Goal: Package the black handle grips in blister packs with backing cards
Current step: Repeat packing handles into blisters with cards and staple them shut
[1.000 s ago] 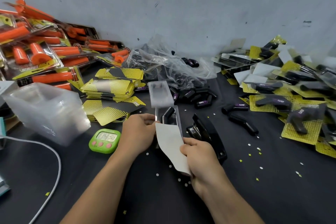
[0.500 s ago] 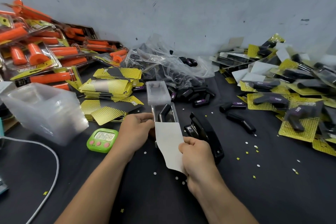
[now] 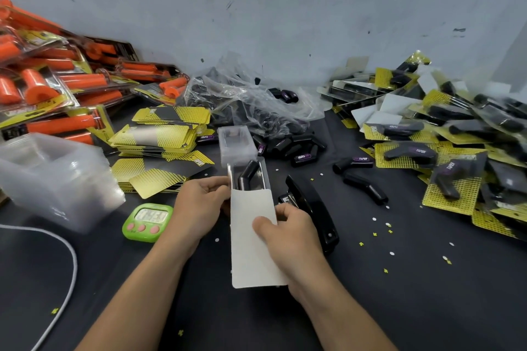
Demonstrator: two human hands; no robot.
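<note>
the backing card (image 3: 247, 239) has swung straight; right hand (image 3: 293, 239) pinches it, left hand (image 3: 199, 205) grips the blister pack (image 3: 263, 178) just beyond, long axes aligned, pointing away.

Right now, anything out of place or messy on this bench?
Yes. White and yellow punch scraps are strewn over the black table right of the black lever tool. Two loose handle grips lie apart from the plastic bag. The backing card half out of the blister pack is just work in progress.
</note>
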